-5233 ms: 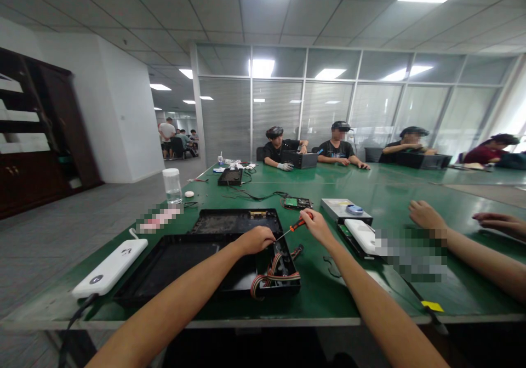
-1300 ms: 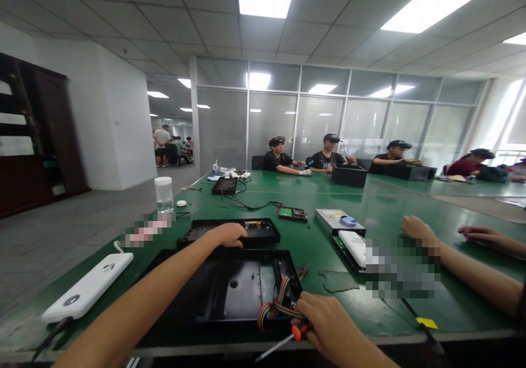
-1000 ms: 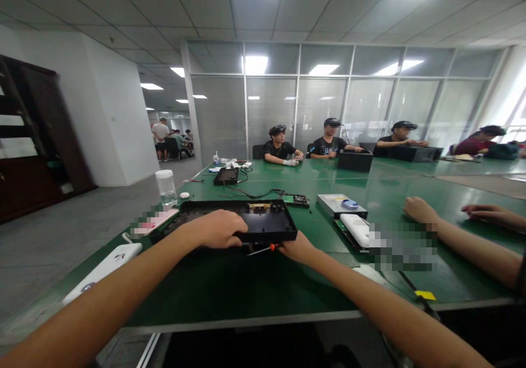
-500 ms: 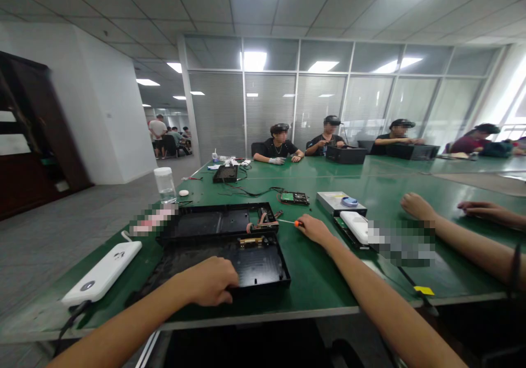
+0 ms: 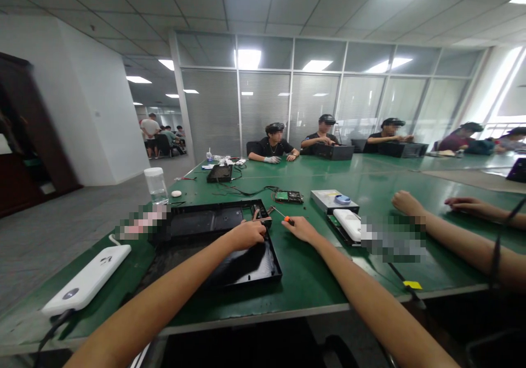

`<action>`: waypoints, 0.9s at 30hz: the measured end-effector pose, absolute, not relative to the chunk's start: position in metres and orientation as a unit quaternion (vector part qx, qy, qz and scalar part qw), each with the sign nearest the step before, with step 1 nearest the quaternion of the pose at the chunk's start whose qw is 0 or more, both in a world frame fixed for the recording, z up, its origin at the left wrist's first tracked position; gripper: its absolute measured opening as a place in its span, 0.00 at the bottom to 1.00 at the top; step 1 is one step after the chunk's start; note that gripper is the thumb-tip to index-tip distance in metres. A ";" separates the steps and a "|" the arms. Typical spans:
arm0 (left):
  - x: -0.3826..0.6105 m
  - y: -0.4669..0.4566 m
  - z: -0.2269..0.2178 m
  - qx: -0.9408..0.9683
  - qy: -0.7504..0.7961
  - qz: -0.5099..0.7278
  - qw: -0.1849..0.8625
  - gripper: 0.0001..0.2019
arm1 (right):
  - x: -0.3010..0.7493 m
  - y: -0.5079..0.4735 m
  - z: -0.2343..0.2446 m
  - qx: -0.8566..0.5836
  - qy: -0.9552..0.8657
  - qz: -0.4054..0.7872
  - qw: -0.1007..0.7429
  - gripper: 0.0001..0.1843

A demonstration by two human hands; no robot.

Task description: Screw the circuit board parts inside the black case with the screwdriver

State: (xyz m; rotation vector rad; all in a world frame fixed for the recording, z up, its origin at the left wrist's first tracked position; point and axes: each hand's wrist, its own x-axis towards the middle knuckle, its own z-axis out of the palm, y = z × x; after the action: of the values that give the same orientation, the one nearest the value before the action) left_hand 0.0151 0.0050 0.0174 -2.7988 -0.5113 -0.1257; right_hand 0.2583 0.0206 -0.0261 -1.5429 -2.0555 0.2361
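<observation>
Two black plastic case halves lie on the green table (image 5: 312,280) in front of me. The near half (image 5: 255,264) is a shallow tray. The far half (image 5: 205,220) holds a bundle of striped ribbon cable (image 5: 259,214) at its right end. My left hand (image 5: 247,233) rests closed at the seam between the halves, right by the cable. My right hand (image 5: 302,228) grips an orange-handled screwdriver (image 5: 282,216), its tip pointing left toward the cable.
A white power bank (image 5: 84,283) with a cord lies near left. A clear jar (image 5: 155,185), a green circuit board (image 5: 289,196), a silver drive (image 5: 331,200) and a white device (image 5: 348,222) sit around. Another person's hands (image 5: 406,203) rest at right. Several people sit at the far end.
The case halves swapped places: the cable half now lies far, the other near. My left hand moved from the near tray's front edge to the seam. My right hand with the screwdriver stayed close.
</observation>
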 end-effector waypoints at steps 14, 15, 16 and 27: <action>0.014 0.001 0.003 -0.957 -0.226 -0.123 0.132 0.10 | 0.258 0.022 -0.025 -0.551 -0.772 0.083 0.306 0.24; 0.014 -0.001 0.004 -0.951 -0.253 -0.126 0.123 0.10 | 0.259 0.022 -0.025 -0.552 -0.771 0.082 0.307 0.24; 0.015 -0.002 0.004 -0.946 -0.275 -0.128 0.115 0.10 | 0.259 0.023 -0.025 -0.549 -0.772 0.084 0.308 0.24; 0.014 0.012 -0.011 -0.929 -0.302 -0.214 0.018 0.09 | 0.255 0.018 -0.021 -0.537 -0.781 0.099 0.302 0.21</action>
State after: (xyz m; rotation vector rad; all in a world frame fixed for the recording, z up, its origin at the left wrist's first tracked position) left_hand 0.0144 0.0116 -0.0111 -2.8837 -0.9383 -0.6657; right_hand 0.2552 0.0182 -0.0212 -1.4237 -2.0723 0.2634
